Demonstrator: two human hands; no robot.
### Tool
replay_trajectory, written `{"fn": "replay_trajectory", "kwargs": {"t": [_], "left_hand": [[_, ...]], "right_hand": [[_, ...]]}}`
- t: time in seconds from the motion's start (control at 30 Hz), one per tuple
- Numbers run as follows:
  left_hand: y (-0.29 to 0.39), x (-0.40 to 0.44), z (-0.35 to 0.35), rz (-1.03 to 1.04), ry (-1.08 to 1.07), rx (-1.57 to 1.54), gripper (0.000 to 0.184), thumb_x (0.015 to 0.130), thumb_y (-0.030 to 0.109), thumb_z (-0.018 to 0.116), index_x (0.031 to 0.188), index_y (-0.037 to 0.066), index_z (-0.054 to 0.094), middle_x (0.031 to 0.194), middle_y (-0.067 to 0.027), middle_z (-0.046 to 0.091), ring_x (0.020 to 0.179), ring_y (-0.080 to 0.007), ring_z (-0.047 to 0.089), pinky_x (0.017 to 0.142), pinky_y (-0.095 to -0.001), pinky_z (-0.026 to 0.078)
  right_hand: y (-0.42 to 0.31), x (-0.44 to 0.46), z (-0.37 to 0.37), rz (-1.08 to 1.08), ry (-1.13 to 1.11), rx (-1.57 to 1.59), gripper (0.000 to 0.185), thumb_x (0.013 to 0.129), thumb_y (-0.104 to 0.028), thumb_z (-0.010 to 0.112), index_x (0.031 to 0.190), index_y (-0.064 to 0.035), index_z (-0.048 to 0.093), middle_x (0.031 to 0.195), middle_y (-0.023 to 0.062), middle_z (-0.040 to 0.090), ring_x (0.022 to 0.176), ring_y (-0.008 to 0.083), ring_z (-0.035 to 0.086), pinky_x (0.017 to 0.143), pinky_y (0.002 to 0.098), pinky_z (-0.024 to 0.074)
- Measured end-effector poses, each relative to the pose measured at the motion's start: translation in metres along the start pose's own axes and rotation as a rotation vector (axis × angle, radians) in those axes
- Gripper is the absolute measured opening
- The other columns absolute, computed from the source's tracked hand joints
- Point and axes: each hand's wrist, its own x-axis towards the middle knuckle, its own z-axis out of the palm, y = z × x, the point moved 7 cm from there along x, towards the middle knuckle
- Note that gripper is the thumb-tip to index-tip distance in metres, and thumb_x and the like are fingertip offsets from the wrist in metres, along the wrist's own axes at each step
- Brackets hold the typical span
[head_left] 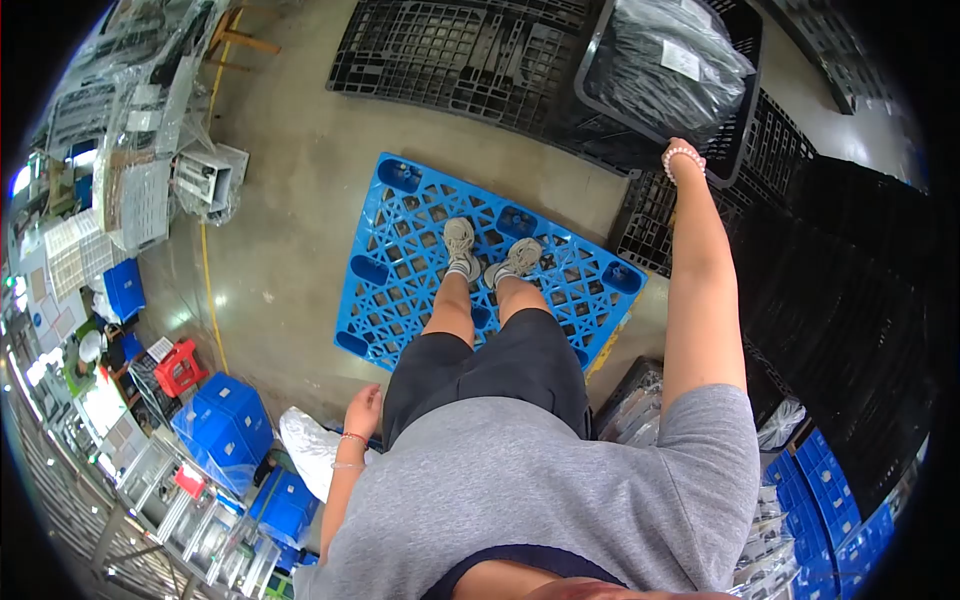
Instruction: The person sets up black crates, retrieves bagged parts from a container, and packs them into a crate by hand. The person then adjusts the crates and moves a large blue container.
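Note:
My right hand [680, 152], with a beaded bracelet at the wrist, reaches out to the near rim of a black plastic crate [592, 62]. Its fingers close over that rim and are partly hidden. Inside the crate lies a bundle in clear plastic wrap [650, 95] with a white label [681, 60] on top. My left hand [363, 410] hangs by my hip, holding nothing, its fingers loosely bent and slightly apart. Both my feet are on a blue plastic pallet [445, 205].
Black pallets [440, 50] lie under and beside the crate. To the right rises a large black stack [830, 270]. Blue bins [222, 420], a red stool [180, 368] and wrapped goods [140, 190] stand at the left. A yellow line [208, 280] runs along the floor.

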Motion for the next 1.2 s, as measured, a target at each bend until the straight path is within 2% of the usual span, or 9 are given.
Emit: {"fn": "replay_trajectory", "kwargs": {"t": [0.3, 0.5, 0.67, 0.7, 0.73, 0.9, 1.03, 1.1, 1.2], "left_hand": [[-0.014, -0.010, -0.009, -0.008, 0.010, -0.077, 0.029, 0.086, 0.019, 0.049, 0.108, 0.002, 0.054, 0.102, -0.0159, 0.060, 0.090, -0.0267, 0.059, 0.079, -0.0338, 0.045], [-0.060, -0.009, -0.002, -0.050, 0.007, -0.039, 0.028, 0.085, 0.019, 0.048, 0.107, 0.005, 0.056, 0.103, -0.0164, 0.059, 0.093, -0.0303, 0.057, 0.080, -0.0357, 0.045], [-0.079, 0.008, 0.013, -0.073, 0.033, -0.146, 0.027, 0.084, 0.019, 0.048, 0.106, 0.005, 0.057, 0.104, -0.0168, 0.059, 0.094, -0.0316, 0.056, 0.081, -0.0378, 0.045], [-0.078, 0.013, 0.011, -0.072, 0.048, -0.203, 0.028, 0.084, 0.019, 0.048, 0.106, 0.005, 0.057, 0.104, -0.0170, 0.059, 0.095, -0.0317, 0.056, 0.081, -0.0380, 0.044], [-0.071, 0.015, 0.008, -0.047, 0.046, -0.211, 0.028, 0.084, 0.019, 0.048, 0.106, 0.005, 0.057, 0.103, -0.0175, 0.059, 0.095, -0.0316, 0.056, 0.082, -0.0381, 0.044], [-0.076, 0.031, -0.017, -0.064, 0.111, -0.325, 0.030, 0.083, 0.021, 0.048, 0.106, 0.004, 0.057, 0.101, -0.0183, 0.059, 0.095, -0.0317, 0.056, 0.082, -0.0382, 0.044], [-0.119, 0.055, -0.025, -0.123, 0.253, -0.470, 0.030, 0.083, 0.022, 0.049, 0.105, 0.003, 0.057, 0.102, -0.0176, 0.059, 0.094, -0.0316, 0.056, 0.081, -0.0375, 0.045], [-0.149, 0.045, -0.023, -0.296, 0.419, -0.707, 0.030, 0.083, 0.023, 0.049, 0.104, 0.003, 0.057, 0.102, -0.0176, 0.059, 0.095, -0.0315, 0.056, 0.082, -0.0372, 0.044], [-0.176, 0.033, 0.020, -0.408, 0.653, -0.758, 0.030, 0.083, 0.024, 0.049, 0.102, 0.003, 0.058, 0.102, -0.0176, 0.059, 0.095, -0.0325, 0.056, 0.083, -0.0379, 0.044]], "right_hand": [[-0.004, -0.042, -0.022, 0.049, 0.172, 0.066, 0.036, 0.082, -0.014, 0.047, 0.118, -0.0178, 0.051, 0.118, 0.0089, 0.053, 0.108, 0.0264, 0.052, 0.089, 0.0370, 0.0421], [-0.040, -0.154, 0.021, -0.232, 0.756, 0.351, 0.057, 0.075, -0.014, 0.059, 0.128, -0.0114, 0.036, 0.135, 0.0115, 0.034, 0.120, 0.0289, 0.036, 0.097, 0.0412, 0.0325], [-0.069, -0.230, 0.278, -0.347, -0.231, 0.197, 0.035, 0.085, -0.026, 0.037, 0.105, -0.0022, 0.053, 0.107, 0.0225, 0.055, 0.099, 0.0370, 0.052, 0.085, 0.0447, 0.0424], [-0.068, -0.219, 0.388, -0.811, -0.441, -0.205, 0.032, 0.081, -0.020, 0.046, 0.107, -0.0030, 0.054, 0.098, 0.0209, 0.058, 0.092, 0.0343, 0.055, 0.080, 0.0399, 0.0450], [-0.058, -0.251, 0.394, -0.723, -0.564, -0.167, 0.032, 0.081, -0.020, 0.046, 0.106, -0.0028, 0.055, 0.098, 0.0206, 0.058, 0.092, 0.0340, 0.056, 0.081, 0.0398, 0.0449], [-0.097, -0.247, 0.273, -0.544, -0.416, -0.078, 0.031, 0.081, -0.020, 0.045, 0.102, -0.0020, 0.058, 0.101, 0.0192, 0.059, 0.096, 0.0323, 0.057, 0.083, 0.0391, 0.0445], [-0.163, -0.202, 0.107, -0.575, 0.141, 0.175, 0.023, 0.080, -0.018, 0.048, 0.088, -0.0028, 0.063, 0.084, 0.0152, 0.064, 0.081, 0.0291, 0.061, 0.072, 0.0374, 0.0468], [-0.193, -0.144, 0.084, -0.299, -0.152, 0.798, 0.020, 0.082, -0.020, 0.047, 0.085, -0.0071, 0.061, 0.070, 0.0074, 0.060, 0.062, 0.0202, 0.057, 0.054, 0.0341, 0.0450], [-0.283, -0.179, 0.030, -0.217, -0.314, 0.896, 0.016, 0.083, -0.022, 0.048, 0.088, -0.0101, 0.058, 0.065, 0.0019, 0.053, 0.051, 0.0121, 0.048, 0.043, 0.0282, 0.0373]]}}
